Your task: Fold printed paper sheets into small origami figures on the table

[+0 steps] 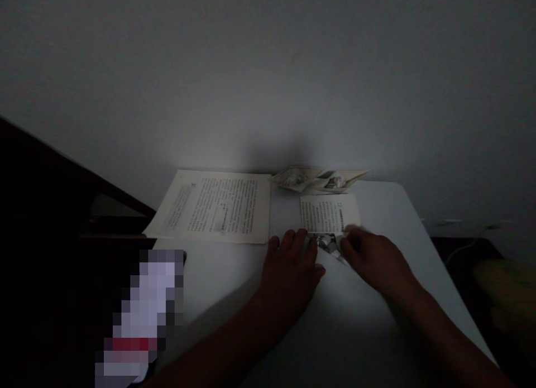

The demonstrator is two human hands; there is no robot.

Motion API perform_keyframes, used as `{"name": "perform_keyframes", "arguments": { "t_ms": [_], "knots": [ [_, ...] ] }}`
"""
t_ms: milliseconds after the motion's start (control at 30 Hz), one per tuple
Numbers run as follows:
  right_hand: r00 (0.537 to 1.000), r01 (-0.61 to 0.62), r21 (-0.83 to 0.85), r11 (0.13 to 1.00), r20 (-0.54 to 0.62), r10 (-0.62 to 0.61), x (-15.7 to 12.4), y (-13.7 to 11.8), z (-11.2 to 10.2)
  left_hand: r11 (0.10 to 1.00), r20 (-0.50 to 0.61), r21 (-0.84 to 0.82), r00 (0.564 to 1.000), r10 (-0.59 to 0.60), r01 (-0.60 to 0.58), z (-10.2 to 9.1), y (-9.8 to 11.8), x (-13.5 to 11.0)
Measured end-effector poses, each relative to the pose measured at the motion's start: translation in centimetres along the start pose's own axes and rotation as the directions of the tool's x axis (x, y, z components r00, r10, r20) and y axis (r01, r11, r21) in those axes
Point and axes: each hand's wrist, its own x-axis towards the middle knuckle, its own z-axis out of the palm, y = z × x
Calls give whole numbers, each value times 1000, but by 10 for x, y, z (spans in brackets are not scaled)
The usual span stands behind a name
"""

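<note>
A small printed sheet of paper (329,214) lies on the white table (368,326), its near edge folded or crumpled between my hands. My left hand (291,271) rests palm down on the table, fingers stretched forward, their tips touching the paper's near left corner. My right hand (371,257) has its fingers curled and pinched on the paper's near right edge. The room is dim, so the fold itself is hard to make out.
An open booklet of printed pages (218,206) lies at the back left. Two folded paper boats (318,178) sit by the wall. A pixelated object (142,315) is at the table's left edge. A dark piece of furniture (50,209) stands on the left.
</note>
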Motion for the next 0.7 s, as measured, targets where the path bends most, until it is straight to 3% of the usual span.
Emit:
{"name": "perform_keyframes", "arguments": {
  "t_ms": [267, 467, 700],
  "knots": [
    [999, 8, 7, 1000, -48, -8, -2, 0, 0, 1000, -1, -5, 1000, 21, -21, 3, 0, -3],
    [1000, 10, -38, 999, -12, -11, 0, 1, 2, 998, 7, -7, 998, 65, -65, 7, 1, -7],
    [1000, 11, -24, 1000, -17, -11, -1, 0, 2, 996, 74, -39, 993, 88, -86, 3, 6, -10]
  ]
}}
